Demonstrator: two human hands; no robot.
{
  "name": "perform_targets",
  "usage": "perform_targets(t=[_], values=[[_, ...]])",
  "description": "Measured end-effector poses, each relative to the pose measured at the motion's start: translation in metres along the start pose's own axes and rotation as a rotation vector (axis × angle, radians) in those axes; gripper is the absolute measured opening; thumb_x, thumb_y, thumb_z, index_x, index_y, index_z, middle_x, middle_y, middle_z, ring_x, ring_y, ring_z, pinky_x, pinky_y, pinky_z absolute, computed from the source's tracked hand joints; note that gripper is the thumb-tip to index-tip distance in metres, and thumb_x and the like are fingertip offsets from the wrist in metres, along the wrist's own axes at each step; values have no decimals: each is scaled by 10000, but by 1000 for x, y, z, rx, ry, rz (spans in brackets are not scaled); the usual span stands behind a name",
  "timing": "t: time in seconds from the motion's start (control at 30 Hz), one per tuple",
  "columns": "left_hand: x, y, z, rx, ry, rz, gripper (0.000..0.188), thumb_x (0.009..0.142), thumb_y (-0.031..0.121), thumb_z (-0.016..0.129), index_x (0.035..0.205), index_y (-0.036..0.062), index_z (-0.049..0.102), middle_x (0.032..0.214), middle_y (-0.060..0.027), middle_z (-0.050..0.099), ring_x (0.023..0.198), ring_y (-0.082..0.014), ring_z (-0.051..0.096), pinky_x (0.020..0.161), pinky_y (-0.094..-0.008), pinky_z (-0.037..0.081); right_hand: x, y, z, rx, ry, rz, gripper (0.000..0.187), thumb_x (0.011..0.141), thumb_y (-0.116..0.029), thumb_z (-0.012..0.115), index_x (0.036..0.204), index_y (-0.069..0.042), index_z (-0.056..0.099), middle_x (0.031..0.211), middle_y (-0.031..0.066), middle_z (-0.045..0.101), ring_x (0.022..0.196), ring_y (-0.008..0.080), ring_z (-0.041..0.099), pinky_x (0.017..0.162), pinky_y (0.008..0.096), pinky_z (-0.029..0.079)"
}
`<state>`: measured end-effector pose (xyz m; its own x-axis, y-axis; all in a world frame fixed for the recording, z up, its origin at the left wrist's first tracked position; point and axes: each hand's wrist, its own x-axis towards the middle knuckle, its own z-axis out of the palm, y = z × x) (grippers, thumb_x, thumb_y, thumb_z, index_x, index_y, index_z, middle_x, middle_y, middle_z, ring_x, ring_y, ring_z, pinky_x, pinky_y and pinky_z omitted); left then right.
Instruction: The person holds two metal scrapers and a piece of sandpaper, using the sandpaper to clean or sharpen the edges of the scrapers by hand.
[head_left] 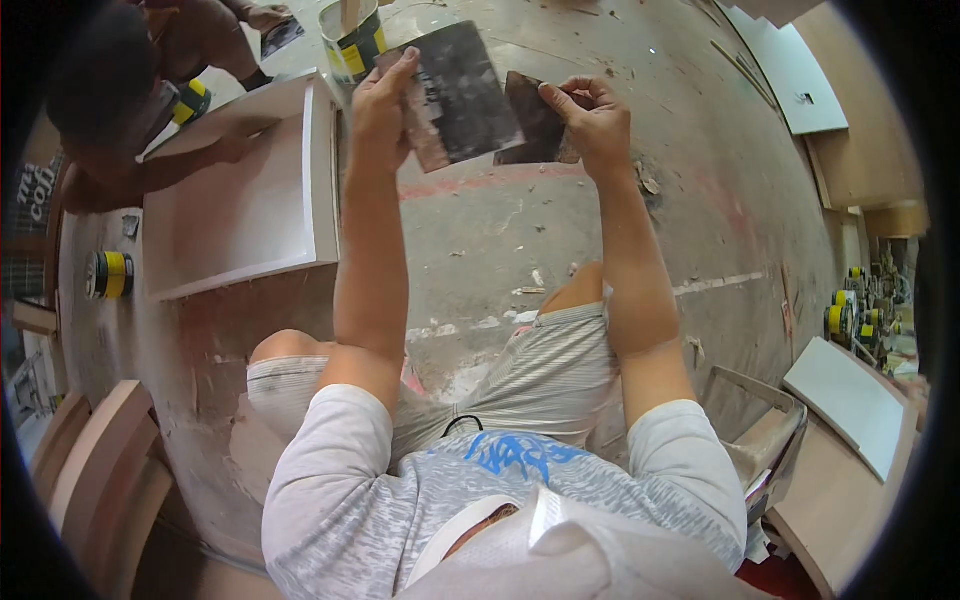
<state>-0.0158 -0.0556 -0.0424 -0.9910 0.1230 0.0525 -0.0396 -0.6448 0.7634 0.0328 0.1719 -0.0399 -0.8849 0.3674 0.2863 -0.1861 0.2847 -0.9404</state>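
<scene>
My left hand [380, 118] grips a dark, thin rectangular plate [462, 95] at its left edge, thumb on top. Pale smears cover the plate's lower left side, and its exact kind is unclear. My right hand [598, 122] pinches a second, smaller dark plate [535, 122] between thumb and fingers. Both are held up in front of me above the floor, the second one's left edge close to or behind the first. A bucket [350, 45] with a yellow and black label stands just beyond my left hand, something upright in it.
At the left, another person [110, 100] leans over a shallow pale box-like panel [325, 170], one hand on it, the other holding a dark piece [282, 36]. A can [110, 275] stands left of the panel. Boards [850, 400] lie at right, near several cans [850, 318]. Debris dots the concrete floor [720, 240].
</scene>
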Motion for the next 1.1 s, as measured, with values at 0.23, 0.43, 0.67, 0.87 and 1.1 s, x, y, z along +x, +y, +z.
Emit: perform_targets(t=[0.23,0.43,0.67,0.87,1.1], values=[[1,-37,17,-162,191,310,208,922,214,577,1035,43,549,919,-53,617,775,-147,615,704,-315,522,-10,-7,10,113,-318,60,427,854,-434,646,897,-10,631,782,56,616,606,80,528,587,197,422],[-20,-53,39,-132,-198,-263,506,905,501,503,1130,48,529,1018,-109,622,920,-229,634,810,-420,531,-10,-13,11,399,-61,71,206,872,-140,640,1017,3,605,868,69,648,683,69,555,591,206,445],[-52,-91,58,-259,-494,-742,611,885,559,472,1238,60,477,1130,-182,595,906,-325,645,770,-459,547,-1,4,7,-125,152,-296,174,891,-167,606,946,-7,566,830,88,625,725,166,556,663,291,449],[-13,-89,9,305,-86,-352,596,841,545,590,1254,130,478,816,-49,576,592,-113,532,528,-270,468,17,-13,-38,454,170,-159,223,925,-194,575,1081,-58,492,932,40,584,809,117,578,655,261,517],[-3,-62,3,429,-17,-206,587,790,479,699,1220,105,561,753,29,554,567,-37,468,461,-189,364,12,9,-41,207,-115,41,259,894,-139,620,1120,-13,636,970,55,665,823,118,611,748,242,506]])
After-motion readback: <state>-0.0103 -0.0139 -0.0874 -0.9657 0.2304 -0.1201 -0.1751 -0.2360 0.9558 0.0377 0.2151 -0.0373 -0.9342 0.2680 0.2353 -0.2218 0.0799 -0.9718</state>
